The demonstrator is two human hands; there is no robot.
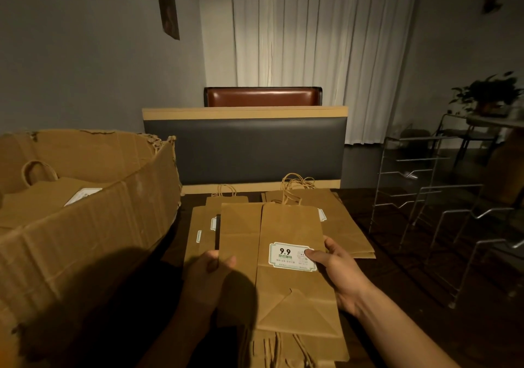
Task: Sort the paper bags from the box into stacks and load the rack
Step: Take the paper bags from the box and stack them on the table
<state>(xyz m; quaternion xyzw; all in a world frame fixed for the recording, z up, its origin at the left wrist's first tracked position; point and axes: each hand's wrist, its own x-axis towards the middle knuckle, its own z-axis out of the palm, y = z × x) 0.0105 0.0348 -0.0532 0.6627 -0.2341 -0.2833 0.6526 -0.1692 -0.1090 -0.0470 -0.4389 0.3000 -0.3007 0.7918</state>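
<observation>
Both hands hold flat brown paper bags over the dark table. My right hand (336,274) grips a bag with a white 9.9 label (289,231), thumb on the label. My left hand (209,271) pinches the left edge of a plain bag (241,234) tucked partly under the labelled one. Beneath them lie two stacks of bags, one to the left (198,226) and one to the right (343,226), handles pointing away. More bags (56,194) rest inside the torn cardboard box (93,226) on the left. The wire rack (425,191) stands at the right.
A bench back (243,152) with dark padding runs behind the table, a brown chair (262,96) beyond it. White curtains hang behind. A potted plant (487,92) sits on a stand at far right. Another bag with twisted handles (283,347) lies near the front edge.
</observation>
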